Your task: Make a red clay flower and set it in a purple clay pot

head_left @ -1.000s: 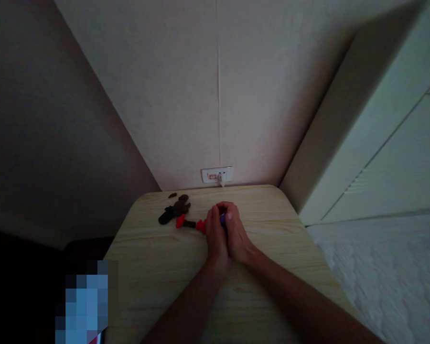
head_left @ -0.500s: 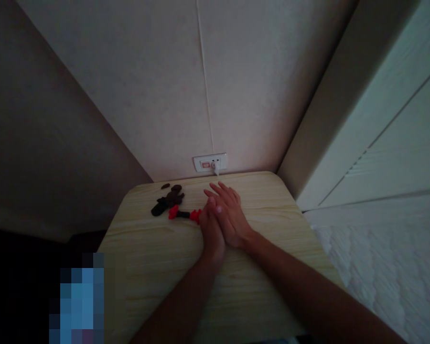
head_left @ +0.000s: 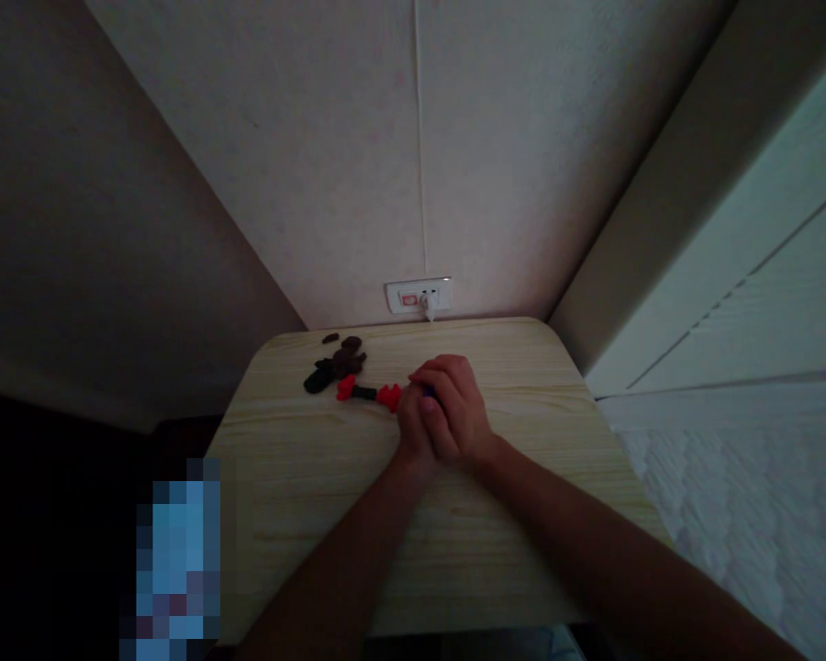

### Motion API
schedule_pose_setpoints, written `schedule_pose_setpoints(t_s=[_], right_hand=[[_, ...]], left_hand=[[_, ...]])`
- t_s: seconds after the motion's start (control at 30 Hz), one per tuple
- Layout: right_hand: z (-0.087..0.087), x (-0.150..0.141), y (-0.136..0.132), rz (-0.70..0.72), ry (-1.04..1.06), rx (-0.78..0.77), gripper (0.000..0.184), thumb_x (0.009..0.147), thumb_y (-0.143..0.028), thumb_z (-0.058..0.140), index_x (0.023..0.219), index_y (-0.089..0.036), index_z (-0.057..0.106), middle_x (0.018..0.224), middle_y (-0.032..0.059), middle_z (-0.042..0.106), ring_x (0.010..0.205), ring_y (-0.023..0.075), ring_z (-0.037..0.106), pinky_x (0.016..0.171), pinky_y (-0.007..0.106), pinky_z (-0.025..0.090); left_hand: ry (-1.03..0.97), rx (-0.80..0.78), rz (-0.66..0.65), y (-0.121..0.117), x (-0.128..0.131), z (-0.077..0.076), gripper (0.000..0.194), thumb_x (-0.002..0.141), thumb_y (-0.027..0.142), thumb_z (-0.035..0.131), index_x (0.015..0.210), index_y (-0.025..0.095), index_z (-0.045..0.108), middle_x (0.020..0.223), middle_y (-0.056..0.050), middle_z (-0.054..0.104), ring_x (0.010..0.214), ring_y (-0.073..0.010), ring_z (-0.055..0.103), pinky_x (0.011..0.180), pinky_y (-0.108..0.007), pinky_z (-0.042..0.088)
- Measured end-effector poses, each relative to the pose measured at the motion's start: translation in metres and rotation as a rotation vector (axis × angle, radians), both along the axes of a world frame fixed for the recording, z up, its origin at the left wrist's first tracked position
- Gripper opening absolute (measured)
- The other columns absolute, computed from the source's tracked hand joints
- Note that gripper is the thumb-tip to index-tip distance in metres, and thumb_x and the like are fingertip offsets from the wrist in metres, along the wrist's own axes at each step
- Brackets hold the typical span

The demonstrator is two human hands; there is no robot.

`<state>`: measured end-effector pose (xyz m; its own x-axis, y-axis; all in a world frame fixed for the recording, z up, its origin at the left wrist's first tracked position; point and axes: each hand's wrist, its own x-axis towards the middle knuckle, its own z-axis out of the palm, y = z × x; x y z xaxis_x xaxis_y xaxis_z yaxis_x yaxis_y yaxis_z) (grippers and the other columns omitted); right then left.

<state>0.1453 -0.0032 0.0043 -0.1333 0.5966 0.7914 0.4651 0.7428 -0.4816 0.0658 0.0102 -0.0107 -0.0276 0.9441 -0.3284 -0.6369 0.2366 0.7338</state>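
Observation:
My two hands are pressed together near the middle of a light wooden table (head_left: 303,477). My right hand (head_left: 458,413) lies curled over my left hand (head_left: 413,431), and a small purple piece (head_left: 428,392) peeks out between the fingers. Just left of the hands lies a red and black clay-like strip (head_left: 368,394). Farther left sits a dark brown clay-like figure (head_left: 335,364) with small loose bits beside it. The room is dim.
A wall socket (head_left: 418,296) with a white plug sits on the wall just behind the table. A white cabinet (head_left: 750,275) stands to the right and a white quilted bed surface (head_left: 750,514) lies at the lower right. A blurred blue patch (head_left: 172,560) is at lower left.
Half a second ago my hands were flat, palm on palm with fingers stretched out. Now the fingers are curled closed again around the purple piece, as they were one second ago.

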Motion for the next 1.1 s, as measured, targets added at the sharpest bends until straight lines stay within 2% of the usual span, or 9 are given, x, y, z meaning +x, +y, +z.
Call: schedule_pose_setpoints(t_s=[0.1, 0.2, 0.27, 0.37, 0.47, 0.57, 0.7, 0.87, 1.1], right_hand=[[0.001, 0.001, 0.003, -0.016, -0.105, 0.013, 0.026, 0.097, -0.026, 0.044, 0.111, -0.018, 0.065, 0.105, 0.0151, 0.067, 0.099, 0.0295, 0.059, 0.088, 0.047, 0.050], [0.001, 0.005, 0.007, -0.102, -0.188, -0.068, 0.023, 0.098, -0.030, 0.045, 0.097, -0.018, 0.065, 0.091, 0.0133, 0.065, 0.089, 0.0281, 0.057, 0.082, 0.045, 0.048], [0.001, 0.007, 0.010, -0.124, -0.231, -0.099, 0.023, 0.097, -0.033, 0.047, 0.086, -0.020, 0.063, 0.083, 0.0110, 0.062, 0.084, 0.0268, 0.054, 0.079, 0.043, 0.045], [0.001, 0.010, 0.013, -0.132, -0.272, -0.109, 0.027, 0.096, -0.035, 0.048, 0.076, -0.021, 0.059, 0.076, 0.0079, 0.058, 0.076, 0.0233, 0.052, 0.072, 0.038, 0.042], [-0.002, 0.011, 0.016, -0.142, -0.289, -0.121, 0.034, 0.097, -0.033, 0.048, 0.066, -0.021, 0.054, 0.066, 0.0042, 0.052, 0.065, 0.0189, 0.048, 0.064, 0.034, 0.036], [-0.007, 0.013, 0.019, -0.133, -0.272, -0.159, 0.043, 0.098, -0.032, 0.047, 0.057, -0.022, 0.048, 0.057, 0.0015, 0.048, 0.056, 0.0155, 0.044, 0.059, 0.032, 0.032], [-0.012, 0.014, 0.020, -0.125, -0.242, -0.209, 0.049, 0.099, -0.031, 0.045, 0.052, -0.020, 0.049, 0.051, 0.0009, 0.050, 0.049, 0.0126, 0.044, 0.056, 0.030, 0.030], [-0.014, 0.010, 0.021, -0.148, -0.226, -0.254, 0.054, 0.100, -0.030, 0.044, 0.048, -0.019, 0.050, 0.048, 0.0021, 0.054, 0.045, 0.0113, 0.045, 0.054, 0.029, 0.029], [-0.010, 0.009, 0.020, -0.180, -0.135, -0.354, 0.062, 0.103, -0.037, 0.041, 0.044, -0.019, 0.048, 0.043, 0.0020, 0.052, 0.040, 0.0107, 0.045, 0.050, 0.028, 0.029]], left_hand=[[-0.052, -0.008, -0.006, -0.003, 0.000, 0.005, 0.033, 0.091, 0.048, 0.063, 0.067, 0.027, 0.057, 0.068, 0.000, 0.057, 0.087, -0.0186, 0.065, 0.083, -0.029, 0.057], [-0.173, -0.009, -0.106, -0.007, 0.002, 0.016, 0.047, 0.086, 0.068, 0.061, 0.067, 0.025, 0.059, 0.073, -0.003, 0.060, 0.089, -0.0213, 0.066, 0.087, -0.035, 0.059], [-0.265, -0.006, -0.175, -0.009, 0.002, 0.023, 0.053, 0.083, 0.075, 0.060, 0.071, 0.023, 0.064, 0.078, -0.005, 0.063, 0.093, -0.0234, 0.067, 0.087, -0.036, 0.060], [-0.345, -0.060, -0.199, -0.010, 0.003, 0.030, 0.056, 0.087, 0.073, 0.058, 0.071, 0.020, 0.066, 0.077, -0.006, 0.063, 0.086, -0.0204, 0.067, 0.077, -0.031, 0.060], [-0.370, -0.118, -0.189, -0.008, 0.003, 0.031, 0.056, 0.091, 0.067, 0.059, 0.062, 0.019, 0.059, 0.066, -0.002, 0.056, 0.067, -0.0140, 0.062, 0.062, -0.024, 0.054], [-0.367, -0.146, -0.186, -0.006, 0.004, 0.029, 0.056, 0.092, 0.062, 0.061, 0.057, 0.018, 0.054, 0.059, 0.001, 0.049, 0.057, -0.0112, 0.058, 0.053, -0.022, 0.047], [-0.359, -0.153, -0.189, -0.004, 0.007, 0.026, 0.059, 0.096, 0.057, 0.055, 0.054, 0.016, 0.056, 0.056, 0.000, 0.052, 0.055, -0.0121, 0.058, 0.056, -0.023, 0.049], [-0.341, -0.110, -0.243, -0.002, 0.007, 0.024, 0.058, 0.098, 0.057, 0.049, 0.069, 0.011, 0.070, 0.069, -0.007, 0.067, 0.074, -0.0201, 0.070, 0.071, -0.028, 0.056], [-0.343, -0.087, -0.209, -0.003, 0.005, 0.023, 0.051, 0.090, 0.055, 0.066, 0.055, 0.019, 0.060, 0.049, 0.001, 0.052, 0.059, -0.0176, 0.064, 0.066, -0.027, 0.055]])
